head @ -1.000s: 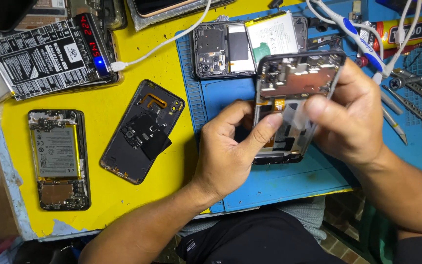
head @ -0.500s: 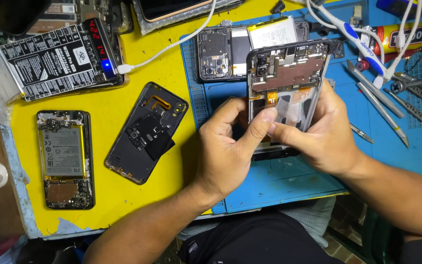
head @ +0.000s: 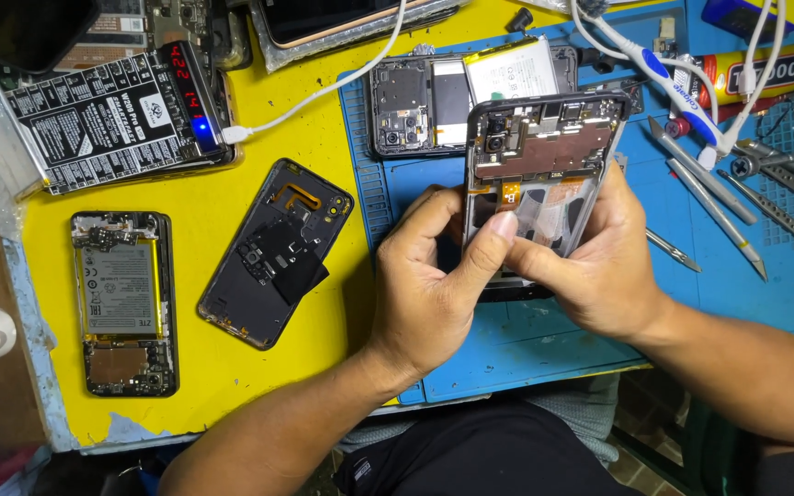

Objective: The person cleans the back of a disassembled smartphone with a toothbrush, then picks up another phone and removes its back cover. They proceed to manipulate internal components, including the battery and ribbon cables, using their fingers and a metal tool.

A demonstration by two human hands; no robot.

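Observation:
I hold an opened phone body [head: 546, 147], back off, upright over a blue work mat [head: 526, 340]. Its circuit board shows at the top and the battery bay below is empty, with clear film in it. My left hand [head: 429, 285] grips its left side, thumb pressed onto the film in the bay. My right hand [head: 599, 266] holds the right side and lower part, its fingers meeting the left thumb.
On the yellow table [head: 204, 202] lie a black back cover [head: 273, 253], an open phone with its battery [head: 123, 303] and a black device with a red display [head: 112, 115]. Another open phone [head: 425, 106], metal tweezers [head: 719, 197] and a glue tube [head: 765, 69] lie on the mat.
The phone body has been raised from a tilt to upright and moved slightly left. My left thumb has come onto the battery bay film.

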